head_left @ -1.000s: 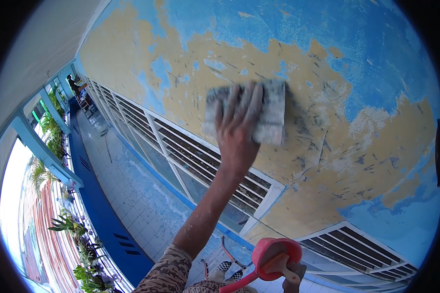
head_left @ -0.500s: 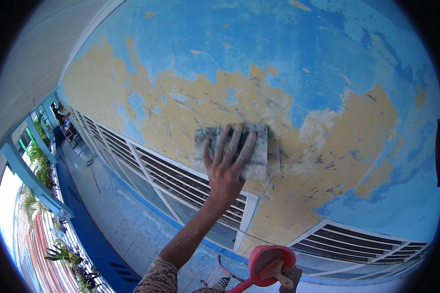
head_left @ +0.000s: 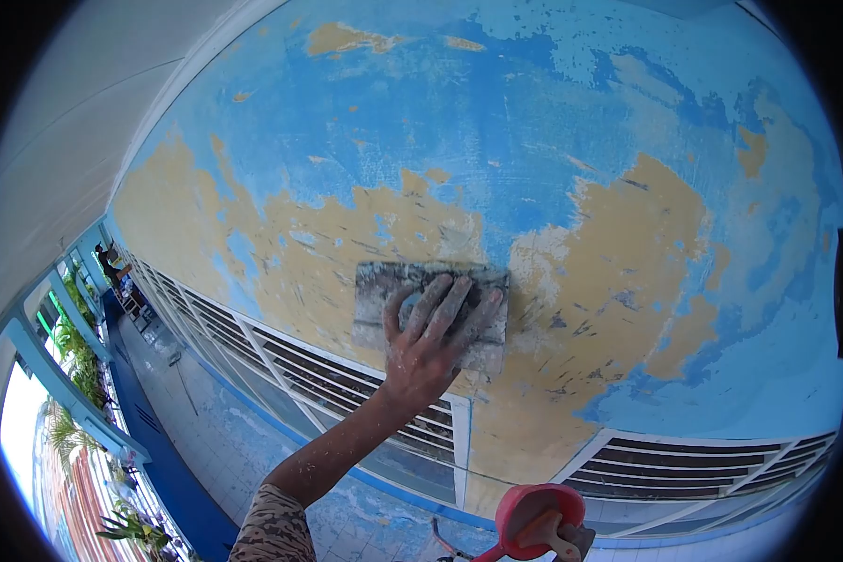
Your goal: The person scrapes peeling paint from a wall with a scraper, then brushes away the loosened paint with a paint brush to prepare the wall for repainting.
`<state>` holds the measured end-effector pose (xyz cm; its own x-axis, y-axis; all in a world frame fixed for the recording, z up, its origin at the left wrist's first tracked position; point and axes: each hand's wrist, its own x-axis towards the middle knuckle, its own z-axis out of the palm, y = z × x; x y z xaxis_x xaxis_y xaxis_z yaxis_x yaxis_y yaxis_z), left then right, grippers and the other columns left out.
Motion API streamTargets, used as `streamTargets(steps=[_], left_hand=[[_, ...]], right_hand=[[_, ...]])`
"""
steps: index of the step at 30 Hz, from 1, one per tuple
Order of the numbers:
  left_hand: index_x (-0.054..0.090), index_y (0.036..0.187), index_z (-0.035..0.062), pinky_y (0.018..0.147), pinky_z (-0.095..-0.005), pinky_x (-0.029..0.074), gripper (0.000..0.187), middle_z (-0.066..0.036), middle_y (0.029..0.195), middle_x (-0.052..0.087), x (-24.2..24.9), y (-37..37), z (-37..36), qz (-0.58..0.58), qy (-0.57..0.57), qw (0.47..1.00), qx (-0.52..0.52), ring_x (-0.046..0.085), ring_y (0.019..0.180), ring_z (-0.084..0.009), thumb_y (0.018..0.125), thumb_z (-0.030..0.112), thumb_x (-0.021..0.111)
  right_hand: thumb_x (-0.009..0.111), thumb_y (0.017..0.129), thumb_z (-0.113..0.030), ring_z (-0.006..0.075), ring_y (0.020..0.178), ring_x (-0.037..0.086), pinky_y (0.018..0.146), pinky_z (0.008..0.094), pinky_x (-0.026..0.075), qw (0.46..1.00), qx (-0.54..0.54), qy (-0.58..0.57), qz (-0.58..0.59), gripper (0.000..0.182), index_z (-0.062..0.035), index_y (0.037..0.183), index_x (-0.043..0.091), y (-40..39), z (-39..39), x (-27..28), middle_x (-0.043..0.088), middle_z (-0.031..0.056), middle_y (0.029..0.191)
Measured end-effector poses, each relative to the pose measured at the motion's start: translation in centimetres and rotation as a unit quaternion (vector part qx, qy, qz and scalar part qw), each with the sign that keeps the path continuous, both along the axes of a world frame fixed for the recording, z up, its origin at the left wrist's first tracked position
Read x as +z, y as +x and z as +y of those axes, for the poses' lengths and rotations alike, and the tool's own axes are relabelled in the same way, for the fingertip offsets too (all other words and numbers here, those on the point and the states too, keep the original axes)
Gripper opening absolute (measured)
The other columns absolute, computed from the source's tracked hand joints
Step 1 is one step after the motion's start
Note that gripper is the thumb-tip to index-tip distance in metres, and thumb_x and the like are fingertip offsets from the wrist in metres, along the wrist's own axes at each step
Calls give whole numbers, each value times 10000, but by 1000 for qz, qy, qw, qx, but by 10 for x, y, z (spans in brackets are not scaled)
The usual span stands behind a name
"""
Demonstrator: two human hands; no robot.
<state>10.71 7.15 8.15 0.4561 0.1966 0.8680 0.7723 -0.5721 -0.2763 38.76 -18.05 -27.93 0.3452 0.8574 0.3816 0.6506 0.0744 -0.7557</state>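
Note:
My left hand [head_left: 423,348] presses a flat rectangular plastering trowel [head_left: 373,304] against the wall, fingers bent over its face. Grey smears cover the plate and the fingers. Around it the wall [head_left: 618,258] shows tan patches with dark streaks between areas of blue paint. Low in the picture is a red dipper [head_left: 510,517], tilted so its inside faces me. A putty knife [head_left: 564,545] with a pale handle rests in it. At the dipper's right rim is a greyish part of my right hand [head_left: 583,538], mostly hidden and cut off by the frame.
White louvred windows [head_left: 347,370] run along the wall's lower part, with another louvre panel [head_left: 665,464] at right. A tiled walkway [head_left: 192,407] stretches left beside a blue parapet [head_left: 173,496] with plants. Far off stands another person [head_left: 110,265].
The view has shifted, so the wall's upper part shows more. My left hand and the trowel have moved slightly right along the wall. The dipper stays low in view.

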Motion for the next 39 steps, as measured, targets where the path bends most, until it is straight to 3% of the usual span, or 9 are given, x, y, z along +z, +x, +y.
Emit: streamTargets(steps=[3, 10, 15, 20, 21, 25, 27, 34, 39], left_hand=[[659, 1364, 264, 1113, -495, 327, 656, -50, 1399, 559, 45, 9, 0, -36, 24, 999, -4, 512, 1321, -258, 730, 106, 709], [679, 1341, 235, 1126, -497, 318, 636, -54, 1387, 569, 4, 12, -7, -22, 12, 1000, -1, 515, 1324, -261, 717, 117, 718], [685, 1335, 248, 1138, -495, 311, 660, -83, 1415, 570, 49, 12, -3, -53, 8, 999, -1, 507, 1340, -282, 687, 137, 747], [671, 1354, 256, 1138, -487, 319, 668, -83, 1411, 575, 21, 2, -18, -24, -47, 998, 19, 505, 1343, -282, 699, 149, 752], [666, 1360, 265, 1140, -486, 321, 669, -79, 1410, 577, 21, 3, -19, -36, -62, 997, 20, 505, 1343, -279, 707, 154, 753], [658, 1366, 297, 1151, -485, 320, 660, -54, 1421, 576, 38, 5, -14, -35, -41, 998, 26, 506, 1344, -275, 727, 168, 758], [659, 1366, 296, 1143, -484, 328, 677, -55, 1418, 576, 31, 2, -16, -37, -51, 998, 22, 505, 1345, -277, 714, 141, 755], [680, 1344, 275, 1113, -480, 354, 745, -78, 1390, 578, 76, 18, -17, -85, -28, 996, 18, 516, 1329, -284, 642, 28, 723], [684, 1340, 285, 1108, -474, 357, 621, -77, 1406, 576, 39, 10, -26, -39, -60, 997, 25, 530, 1307, -279, 727, 213, 756]], right_hand=[[714, 858, -52, 148, 608, 528, 533, 342, 417, 1000, 6, 7, -2, 136, -29, 753, 631, -4, 3, 4, 600, 21, 690], [701, 844, -24, 132, 580, 486, 515, 333, 380, 1000, 11, 18, -4, 190, -52, 699, 582, -3, 6, 4, 544, 8, 651], [692, 834, -4, 121, 559, 456, 502, 326, 354, 999, 14, 33, -18, 235, -68, 661, 547, -3, 5, 11, 503, -1, 623], [683, 824, 16, 110, 539, 427, 489, 319, 328, 996, 23, 74, -52, 284, -85, 622, 511, -1, 3, 18, 463, -10, 595], [674, 829, 13, 102, 534, 417, 485, 323, 311, 998, -6, 65, 23, 305, -90, 610, 488, -2, 5, 12, 442, -17, 583], [673, 838, -11, 99, 548, 435, 489, 314, 330, 995, -21, 38, 92, 297, -83, 609, 499, 9, 10, -42, 473, -18, 599], [679, 853, -48, 95, 578, 457, 497, 307, 352, 925, -31, 20, 378, 246, -67, 643, 552, 12, 10, -60, 520, -25, 636], [678, 794, -84, 140, 541, 488, 490, 339, 368, 939, -28, -7, 342, 214, -41, 619, 562, -31, 29, -4, 543, 26, 613], [677, 745, -114, 177, 510, 514, 484, 365, 382, 931, -69, -29, 357, 204, -19, 599, 570, -30, 24, 8, 561, 68, 594]])
